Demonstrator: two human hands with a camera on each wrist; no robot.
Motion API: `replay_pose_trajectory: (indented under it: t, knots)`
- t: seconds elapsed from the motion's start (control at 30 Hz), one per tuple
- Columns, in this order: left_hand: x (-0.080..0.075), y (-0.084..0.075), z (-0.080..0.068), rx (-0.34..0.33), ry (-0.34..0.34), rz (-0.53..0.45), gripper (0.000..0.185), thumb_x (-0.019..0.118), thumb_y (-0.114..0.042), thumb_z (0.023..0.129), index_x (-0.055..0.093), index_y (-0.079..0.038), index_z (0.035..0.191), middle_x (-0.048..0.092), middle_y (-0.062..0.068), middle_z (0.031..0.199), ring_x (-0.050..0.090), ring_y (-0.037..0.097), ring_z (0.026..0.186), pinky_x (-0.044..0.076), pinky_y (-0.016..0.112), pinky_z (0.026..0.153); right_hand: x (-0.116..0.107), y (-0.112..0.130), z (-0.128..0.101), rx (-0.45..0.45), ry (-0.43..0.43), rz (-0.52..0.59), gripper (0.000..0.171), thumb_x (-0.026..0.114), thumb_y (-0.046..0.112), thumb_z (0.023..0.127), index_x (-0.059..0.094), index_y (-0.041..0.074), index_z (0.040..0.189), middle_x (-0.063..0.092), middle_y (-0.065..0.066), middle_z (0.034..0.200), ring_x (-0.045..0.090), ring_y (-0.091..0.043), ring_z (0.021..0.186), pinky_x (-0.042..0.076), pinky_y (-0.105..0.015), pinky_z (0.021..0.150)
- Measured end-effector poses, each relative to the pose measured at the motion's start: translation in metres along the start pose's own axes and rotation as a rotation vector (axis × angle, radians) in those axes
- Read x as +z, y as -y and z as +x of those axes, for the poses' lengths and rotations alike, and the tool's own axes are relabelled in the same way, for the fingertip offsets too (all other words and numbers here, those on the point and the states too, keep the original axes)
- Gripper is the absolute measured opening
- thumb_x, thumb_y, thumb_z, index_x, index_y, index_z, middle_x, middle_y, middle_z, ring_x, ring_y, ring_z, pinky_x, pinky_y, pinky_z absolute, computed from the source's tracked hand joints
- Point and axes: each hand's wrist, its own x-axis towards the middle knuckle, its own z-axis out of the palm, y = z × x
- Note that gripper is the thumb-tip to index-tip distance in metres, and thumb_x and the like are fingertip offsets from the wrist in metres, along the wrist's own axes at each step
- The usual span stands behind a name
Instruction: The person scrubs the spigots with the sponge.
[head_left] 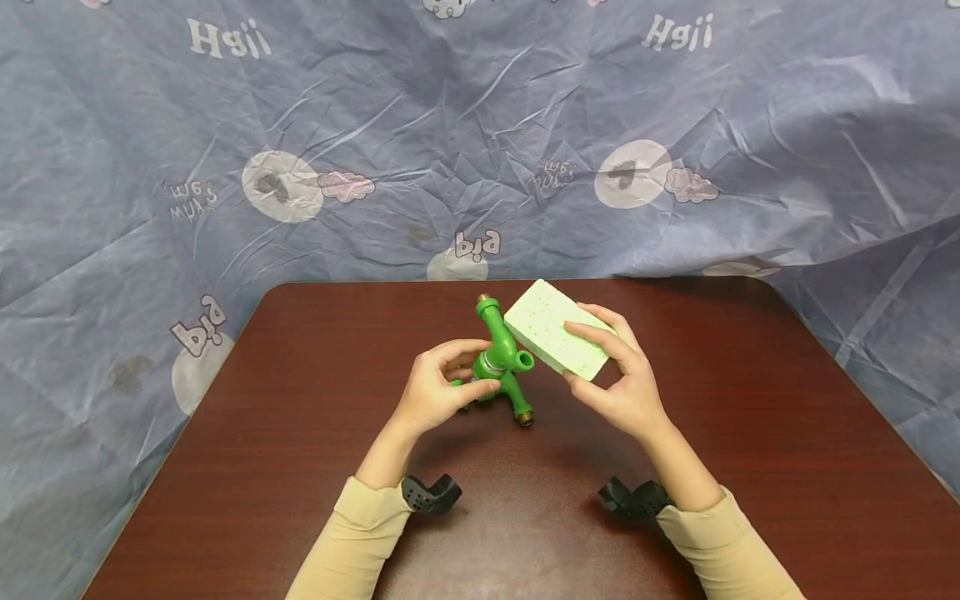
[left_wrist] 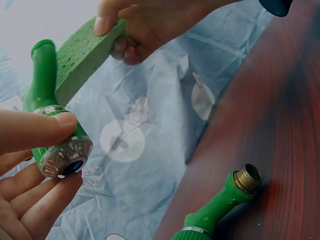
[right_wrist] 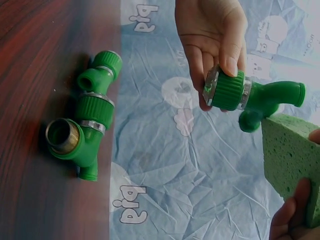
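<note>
My left hand (head_left: 438,387) holds a green plastic tap (head_left: 501,343) above the table, pinching its ribbed collar between thumb and fingers, as the left wrist view shows. A brass thread shows at the tap's upper end in the head view. My right hand (head_left: 626,383) grips a pale green sponge block (head_left: 557,329) by its right end. The sponge's near corner meets the tap's body in the right wrist view; whether it presses there I cannot tell. Below the held tap, more green taps (right_wrist: 92,142) with a brass-threaded end lie on the table, partly hidden in the head view.
The dark red-brown wooden table (head_left: 300,467) has rounded far corners. Behind it hangs a wrinkled blue-grey cloth (head_left: 420,125) with printed words and circles. A black wrist mount (head_left: 432,494) sits on the left wrist, with another black mount (head_left: 635,498) on the right.
</note>
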Motion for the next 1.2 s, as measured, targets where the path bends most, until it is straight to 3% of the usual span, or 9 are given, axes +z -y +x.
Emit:
replay_pose_trajectory:
  t: [0.17, 0.27, 0.4, 0.7, 0.87, 1.0, 1.2]
  knots:
    - [-0.003, 0.0, 0.001, 0.021, -0.041, 0.001, 0.043, 0.075, 0.013, 0.069, 0.061, 0.013, 0.11, 0.064, 0.026, 0.102, 0.064, 0.039, 0.089, 0.055, 0.042, 0.078, -0.004, -0.001, 0.001, -0.008, 0.034, 0.032, 0.049, 0.066, -0.018, 0.062, 0.059, -0.012, 0.11, 0.043, -0.033, 0.127, 0.045, -0.021, 0.116, 0.042, -0.017, 0.074]
    - [-0.005, 0.0, 0.001, 0.023, -0.045, 0.01, 0.042, 0.076, 0.012, 0.069, 0.062, 0.012, 0.109, 0.065, 0.025, 0.1, 0.065, 0.032, 0.087, 0.055, 0.039, 0.078, -0.006, -0.001, 0.001, -0.009, 0.048, 0.057, 0.05, 0.064, -0.02, 0.062, 0.059, -0.011, 0.111, 0.043, -0.034, 0.126, 0.046, -0.021, 0.116, 0.042, -0.018, 0.074]
    - [-0.007, 0.0, 0.001, 0.02, -0.018, 0.024, 0.041, 0.075, 0.012, 0.07, 0.063, 0.011, 0.11, 0.066, 0.024, 0.098, 0.064, 0.022, 0.085, 0.055, 0.036, 0.079, -0.007, 0.0, 0.001, -0.018, 0.063, 0.093, 0.05, 0.063, -0.02, 0.063, 0.059, -0.011, 0.112, 0.042, -0.036, 0.126, 0.047, -0.02, 0.113, 0.043, -0.019, 0.073]
    - [-0.009, -0.002, 0.001, 0.008, 0.032, 0.019, 0.043, 0.07, 0.015, 0.073, 0.059, 0.014, 0.115, 0.063, 0.026, 0.106, 0.06, 0.032, 0.095, 0.054, 0.042, 0.082, -0.005, 0.004, 0.002, -0.043, 0.072, 0.137, 0.05, 0.063, -0.018, 0.063, 0.059, -0.011, 0.112, 0.042, -0.036, 0.125, 0.046, -0.026, 0.114, 0.043, -0.021, 0.073]
    - [-0.006, 0.017, 0.002, 0.024, 0.079, 0.042, 0.041, 0.07, 0.015, 0.073, 0.06, 0.012, 0.113, 0.062, 0.024, 0.11, 0.06, 0.031, 0.094, 0.053, 0.048, 0.08, -0.002, 0.003, 0.001, -0.073, 0.114, 0.148, 0.05, 0.064, -0.017, 0.061, 0.06, -0.01, 0.111, 0.041, -0.039, 0.124, 0.046, -0.027, 0.115, 0.044, -0.021, 0.074]
    - [-0.003, 0.029, 0.001, 0.06, 0.122, 0.055, 0.042, 0.074, 0.011, 0.073, 0.062, 0.009, 0.113, 0.062, 0.02, 0.114, 0.062, 0.028, 0.094, 0.054, 0.042, 0.081, 0.002, 0.002, 0.001, -0.086, 0.093, 0.095, 0.049, 0.065, -0.016, 0.061, 0.06, -0.01, 0.109, 0.043, -0.037, 0.123, 0.047, -0.027, 0.114, 0.044, -0.019, 0.073]
    - [0.0, 0.034, 0.002, 0.146, 0.215, 0.023, 0.043, 0.075, 0.005, 0.075, 0.062, 0.007, 0.116, 0.063, 0.017, 0.115, 0.062, 0.021, 0.101, 0.055, 0.033, 0.079, 0.003, 0.0, 0.002, -0.052, -0.051, -0.082, 0.047, 0.066, -0.016, 0.062, 0.06, -0.011, 0.108, 0.044, -0.034, 0.125, 0.045, -0.03, 0.116, 0.042, -0.017, 0.079]
